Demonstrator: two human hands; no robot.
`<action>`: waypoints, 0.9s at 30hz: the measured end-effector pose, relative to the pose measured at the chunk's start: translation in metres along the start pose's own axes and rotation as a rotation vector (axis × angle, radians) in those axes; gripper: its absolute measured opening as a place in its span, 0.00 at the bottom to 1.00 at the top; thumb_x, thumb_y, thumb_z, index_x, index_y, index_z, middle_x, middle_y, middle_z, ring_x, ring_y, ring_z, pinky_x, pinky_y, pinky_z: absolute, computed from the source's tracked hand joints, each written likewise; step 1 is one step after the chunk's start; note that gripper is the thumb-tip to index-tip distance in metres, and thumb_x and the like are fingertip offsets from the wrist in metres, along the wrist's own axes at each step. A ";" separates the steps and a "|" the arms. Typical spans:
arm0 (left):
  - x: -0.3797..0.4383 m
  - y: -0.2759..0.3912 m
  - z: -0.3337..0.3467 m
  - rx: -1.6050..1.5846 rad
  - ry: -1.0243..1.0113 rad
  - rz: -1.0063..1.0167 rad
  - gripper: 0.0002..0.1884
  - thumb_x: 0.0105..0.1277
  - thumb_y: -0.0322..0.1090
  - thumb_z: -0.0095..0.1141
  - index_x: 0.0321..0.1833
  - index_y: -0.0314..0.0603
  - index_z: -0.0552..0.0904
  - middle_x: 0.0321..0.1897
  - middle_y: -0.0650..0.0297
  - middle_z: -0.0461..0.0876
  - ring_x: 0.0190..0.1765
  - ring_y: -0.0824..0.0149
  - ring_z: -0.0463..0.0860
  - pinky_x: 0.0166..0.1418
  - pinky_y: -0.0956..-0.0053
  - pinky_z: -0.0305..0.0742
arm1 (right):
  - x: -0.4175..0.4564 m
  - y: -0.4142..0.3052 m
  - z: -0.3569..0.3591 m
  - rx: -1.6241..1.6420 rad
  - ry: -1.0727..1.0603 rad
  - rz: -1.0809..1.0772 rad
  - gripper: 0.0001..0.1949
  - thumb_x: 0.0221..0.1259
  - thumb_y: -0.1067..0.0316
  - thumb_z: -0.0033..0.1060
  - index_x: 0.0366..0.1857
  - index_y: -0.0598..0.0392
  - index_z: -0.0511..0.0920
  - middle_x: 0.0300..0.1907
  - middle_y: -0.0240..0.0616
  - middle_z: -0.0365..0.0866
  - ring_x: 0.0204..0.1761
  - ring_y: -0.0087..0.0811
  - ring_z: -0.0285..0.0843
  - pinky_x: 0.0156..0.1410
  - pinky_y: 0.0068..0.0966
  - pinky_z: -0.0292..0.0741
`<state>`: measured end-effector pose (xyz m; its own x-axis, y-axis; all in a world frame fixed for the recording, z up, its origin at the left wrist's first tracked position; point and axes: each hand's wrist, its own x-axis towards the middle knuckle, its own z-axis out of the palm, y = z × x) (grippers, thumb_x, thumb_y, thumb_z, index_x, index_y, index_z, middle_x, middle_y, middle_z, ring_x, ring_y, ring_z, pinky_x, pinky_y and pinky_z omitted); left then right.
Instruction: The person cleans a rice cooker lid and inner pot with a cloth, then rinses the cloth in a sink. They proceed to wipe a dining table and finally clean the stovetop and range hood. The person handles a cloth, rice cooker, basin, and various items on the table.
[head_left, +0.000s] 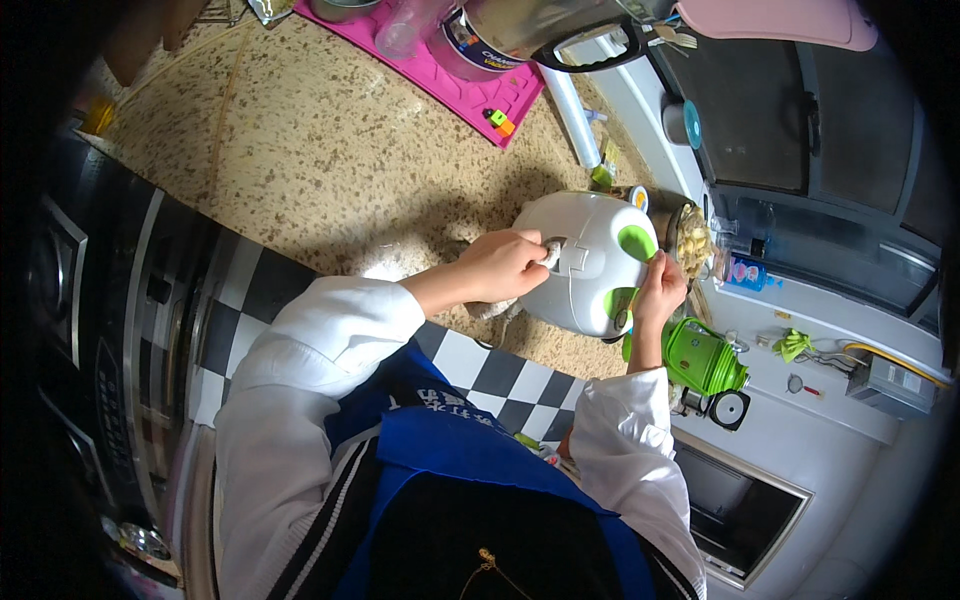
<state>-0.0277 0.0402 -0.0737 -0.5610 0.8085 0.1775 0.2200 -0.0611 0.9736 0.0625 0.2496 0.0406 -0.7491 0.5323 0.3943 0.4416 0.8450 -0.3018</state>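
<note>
A rounded white kitchen appliance with green panels (555, 300), probably a rice cooker, stands on the speckled countertop before me. My left hand (506, 262) is closed around a light cloth (553, 253), which touches the appliance near its latch-like part. More greyish cloth (491, 309) hangs below that hand, partly hidden by it. On the opposite side, my right hand (661, 286) grips the appliance's edge between the two green panels, thumb and fingers together. Its far fingers are hidden.
Beyond the appliance, a metal pot (691, 240) holds pale pieces of food. Green plastic containers (697, 356) stand by my right forearm. A pink mat (480, 112) carries jars and a large pot. A cling-film-like roll (570, 116) lies beside it. Black-and-white checkered fronts (510, 390) run below the counter.
</note>
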 end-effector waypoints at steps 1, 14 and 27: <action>0.000 -0.004 0.002 -0.142 -0.042 -0.068 0.10 0.62 0.35 0.51 0.31 0.35 0.78 0.30 0.63 0.74 0.32 0.64 0.77 0.35 0.72 0.74 | 0.001 0.000 0.000 -0.003 -0.003 -0.010 0.16 0.62 0.61 0.51 0.19 0.61 0.76 0.19 0.48 0.72 0.26 0.44 0.70 0.36 0.38 0.66; -0.019 0.010 0.014 -0.870 0.160 -0.532 0.19 0.68 0.45 0.52 0.50 0.35 0.79 0.40 0.60 0.80 0.45 0.71 0.77 0.50 0.77 0.70 | 0.002 -0.001 0.000 -0.008 -0.015 -0.116 0.17 0.63 0.62 0.50 0.16 0.60 0.72 0.17 0.47 0.70 0.24 0.44 0.67 0.32 0.39 0.63; -0.014 -0.008 0.039 -0.379 0.266 -0.209 0.12 0.67 0.38 0.49 0.41 0.34 0.77 0.27 0.54 0.78 0.29 0.59 0.79 0.33 0.65 0.71 | 0.001 -0.007 -0.001 -0.045 -0.005 -0.124 0.17 0.62 0.62 0.51 0.16 0.59 0.71 0.17 0.46 0.69 0.24 0.44 0.67 0.32 0.40 0.62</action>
<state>0.0091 0.0523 -0.0891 -0.7568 0.6522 -0.0438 -0.1956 -0.1619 0.9672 0.0594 0.2442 0.0438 -0.8017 0.4231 0.4221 0.3666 0.9060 -0.2117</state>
